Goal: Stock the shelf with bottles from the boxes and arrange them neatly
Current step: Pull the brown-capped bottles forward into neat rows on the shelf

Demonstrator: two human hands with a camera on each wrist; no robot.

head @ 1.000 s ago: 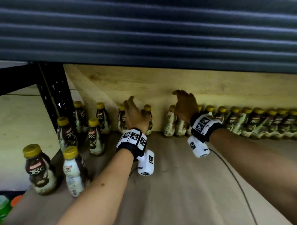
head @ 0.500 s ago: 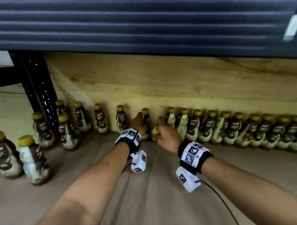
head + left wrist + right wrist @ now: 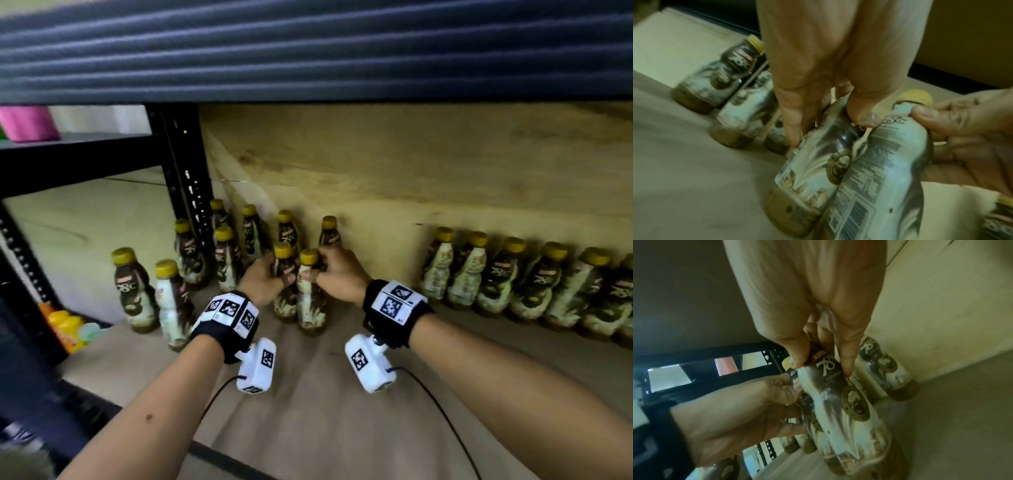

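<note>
Small coffee bottles with yellow caps and brown-and-cream labels stand on the wooden shelf board (image 3: 308, 421). My left hand (image 3: 270, 277) grips one bottle (image 3: 286, 301) round its neck. My right hand (image 3: 329, 274) grips a second bottle (image 3: 311, 311) right beside it, thumb under the cap. The two bottles touch side by side, in front of the back row. In the left wrist view my left hand (image 3: 828, 129) holds the darker bottle (image 3: 813, 170) and the right-hand bottle (image 3: 879, 170) leans against it. In the right wrist view my right hand (image 3: 818, 368) pinches its bottle (image 3: 842, 410).
A long row of bottles (image 3: 513, 281) lines the back wall on the right, with a gap left of it. A single bottle (image 3: 329, 233) stands behind my hands. A loose cluster (image 3: 191, 260) stands left by the black upright (image 3: 185, 171). The upper shelf edge (image 3: 308, 51) hangs overhead.
Both hands reached to the back row, each took hold of a bottle, and drew the two bottles forward and together. A gap now shows in the back row.
</note>
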